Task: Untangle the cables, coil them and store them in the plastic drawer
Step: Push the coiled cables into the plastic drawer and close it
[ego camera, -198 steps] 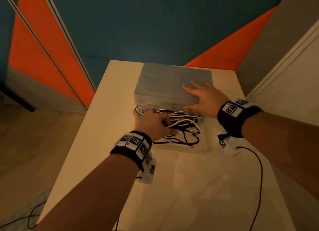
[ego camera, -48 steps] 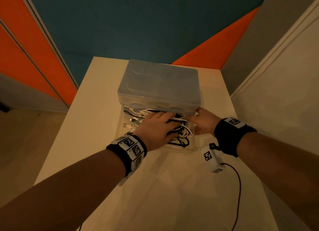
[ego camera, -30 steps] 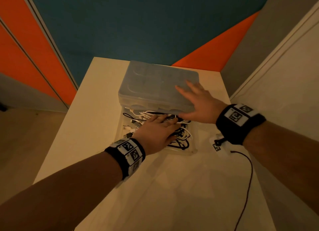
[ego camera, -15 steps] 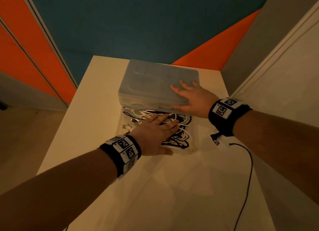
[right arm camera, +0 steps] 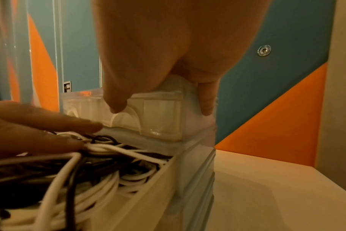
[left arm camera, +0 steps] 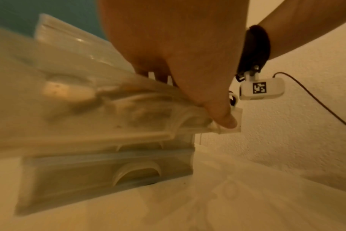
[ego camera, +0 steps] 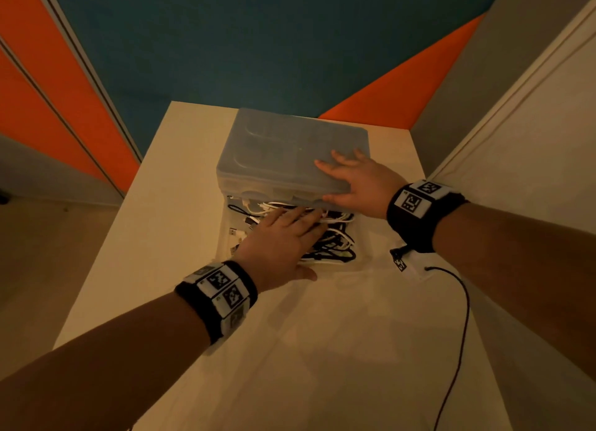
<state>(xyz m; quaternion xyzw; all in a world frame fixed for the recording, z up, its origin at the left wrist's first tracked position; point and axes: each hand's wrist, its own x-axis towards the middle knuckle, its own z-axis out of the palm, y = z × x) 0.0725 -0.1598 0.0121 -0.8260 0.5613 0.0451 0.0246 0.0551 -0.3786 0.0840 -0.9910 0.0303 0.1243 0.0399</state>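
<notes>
A: Currently left hand [ego camera: 280,239] lies flat, fingers spread, pressing cables [ego camera: 335,237] inside the pulled-out drawer [ego camera: 362,263]; right hand [ego camera: 358,182] flat atop the cabinet [ego camera: 283,153].

B: Risk: loops stand proud; closing could snag them.

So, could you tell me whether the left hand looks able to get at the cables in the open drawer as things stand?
Probably yes. The left hand already lies flat on the cables in the pulled-out drawer, which is open from above. The right hand rests on the drawer unit, out of the way.
</notes>
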